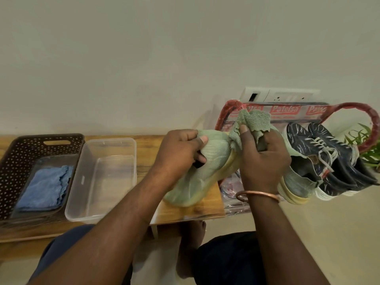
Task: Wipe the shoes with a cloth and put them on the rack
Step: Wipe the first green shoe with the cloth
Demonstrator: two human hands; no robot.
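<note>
My left hand (181, 153) grips a pale green knit shoe (195, 182) held up over the right end of the wooden table. My right hand (265, 159) pinches a green cloth (254, 121) and presses it against the shoe's upper. A second pale green shoe (296, 184) lies on the red-framed rack (366, 114) to the right, partly hidden by my right hand. Two dark blue sneakers (329, 157) with white laces sit on the rack beside it.
A low wooden table (148, 145) holds a dark brown perforated basket (12, 161) with a folded blue cloth (46, 188) and a clear plastic tub (102, 177). A wall socket plate (281, 95) is behind the rack, a green plant (368, 149) at far right. My knees are below.
</note>
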